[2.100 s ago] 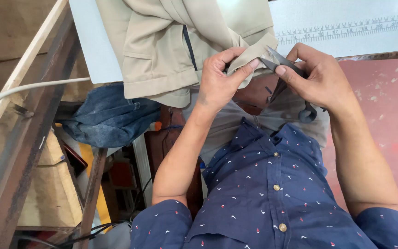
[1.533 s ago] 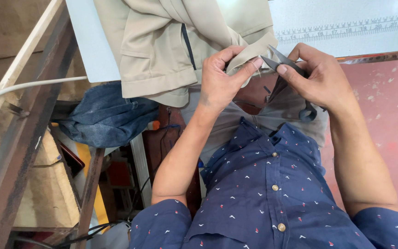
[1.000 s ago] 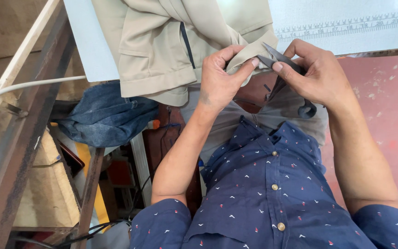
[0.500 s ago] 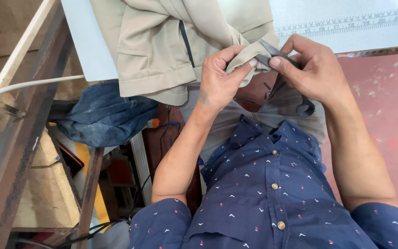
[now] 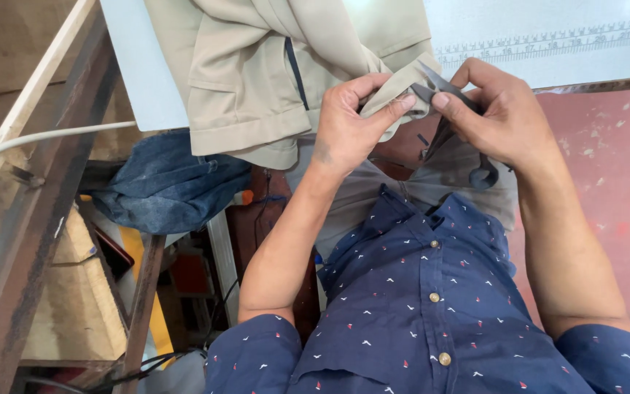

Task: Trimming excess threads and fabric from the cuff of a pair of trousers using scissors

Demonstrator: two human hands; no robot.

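A cramped sewing station seen from above: at far left a rough wooden frame (image 5: 30, 211) and a pale cable (image 5: 45, 138), then a bundle of blue denim (image 5: 162, 190) slumped below the edge of the pale counter (image 5: 140, 73), with a printed ruler strip (image 5: 548, 44) along its far right and a reddish surface (image 5: 607, 160) beside it.

A beige garment (image 5: 257, 80) lies on the counter and spills over its near edge toward the person's lap. The left hand (image 5: 351, 124) pinches a folded corner of it, thumb and forefinger pressed together on the cloth. The right hand (image 5: 501, 117) has its fingers closed around small dark thread snips (image 5: 439, 87), whose tips sit just at the pinched corner, touching or nearly so.

The snips' long axis runs roughly from lower right to upper left, points aimed at the left hand's fingertips. The garment's long axis runs up and away from the person.

Judging from this, 2 risks stand out: the blades are so close to the left forefinger that a slip could nick it, and because the cloth is bunched, a cut could catch fabric instead of loose thread. The hanging weight of the garment could also drag the corner out of the pinch
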